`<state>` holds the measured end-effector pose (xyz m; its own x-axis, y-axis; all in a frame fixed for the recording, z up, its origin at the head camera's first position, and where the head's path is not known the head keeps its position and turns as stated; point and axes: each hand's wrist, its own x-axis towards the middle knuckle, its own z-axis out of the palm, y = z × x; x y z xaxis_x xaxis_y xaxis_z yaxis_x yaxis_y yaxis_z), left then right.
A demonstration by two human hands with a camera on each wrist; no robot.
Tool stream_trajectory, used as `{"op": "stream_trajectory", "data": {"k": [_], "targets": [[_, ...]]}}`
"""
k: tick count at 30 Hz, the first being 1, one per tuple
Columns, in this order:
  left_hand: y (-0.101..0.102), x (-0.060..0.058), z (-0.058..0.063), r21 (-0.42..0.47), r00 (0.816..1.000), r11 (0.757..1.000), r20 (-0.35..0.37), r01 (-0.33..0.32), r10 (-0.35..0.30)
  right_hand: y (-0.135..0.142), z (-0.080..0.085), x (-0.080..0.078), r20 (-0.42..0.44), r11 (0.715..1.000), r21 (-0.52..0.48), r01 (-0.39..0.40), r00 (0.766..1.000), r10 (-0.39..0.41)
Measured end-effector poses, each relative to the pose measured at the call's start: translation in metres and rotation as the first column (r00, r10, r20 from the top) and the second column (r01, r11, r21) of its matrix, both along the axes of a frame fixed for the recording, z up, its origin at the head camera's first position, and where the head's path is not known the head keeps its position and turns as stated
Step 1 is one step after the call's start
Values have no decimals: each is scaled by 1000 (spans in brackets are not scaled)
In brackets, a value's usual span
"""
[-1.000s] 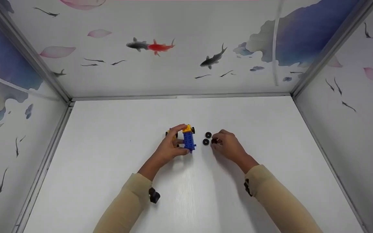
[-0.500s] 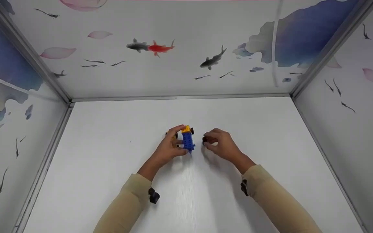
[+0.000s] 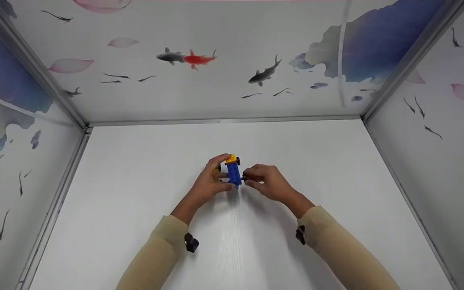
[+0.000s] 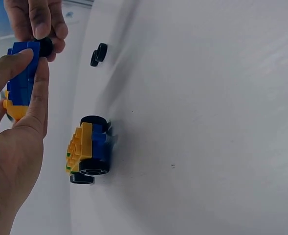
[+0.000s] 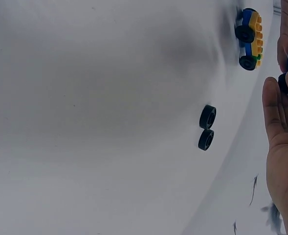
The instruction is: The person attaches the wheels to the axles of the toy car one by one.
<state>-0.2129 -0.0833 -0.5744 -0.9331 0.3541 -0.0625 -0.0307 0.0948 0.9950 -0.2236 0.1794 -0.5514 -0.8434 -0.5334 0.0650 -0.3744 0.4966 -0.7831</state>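
Note:
My left hand (image 3: 209, 180) holds a toy car of blue and yellow building blocks (image 3: 234, 173) by its ends, tilted up off the table. One black wheel (image 3: 238, 161) is on the yellow end. The right hand (image 3: 271, 182) pinches another black wheel (image 4: 46, 47) between thumb and fingers, right at the blue end's side, where the axle stub is. In the left wrist view a second car, yellow over blue (image 4: 86, 147), stands on its black wheels on the table, mostly hidden behind my left hand in the head view.
Two loose black wheels, one (image 5: 208, 117) and another (image 5: 206, 140), lie side by side on the white table (image 3: 135, 169), beneath the right hand. Low panels printed with fish (image 3: 195, 59) enclose the table at the back and sides.
The right hand has picked up one of the black wheels from the table and moved left with it to the held car's blue end. The left hand keeps its grip, nearly still.

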Motion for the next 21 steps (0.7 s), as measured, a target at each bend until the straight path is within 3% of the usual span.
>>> {"op": "stream_trajectory", "data": {"k": [21], "targets": [[3,1,-5,-31,997,997,-9,-70,70,-5,2,6,-14,1000,-11,-20,1000,20]]}}
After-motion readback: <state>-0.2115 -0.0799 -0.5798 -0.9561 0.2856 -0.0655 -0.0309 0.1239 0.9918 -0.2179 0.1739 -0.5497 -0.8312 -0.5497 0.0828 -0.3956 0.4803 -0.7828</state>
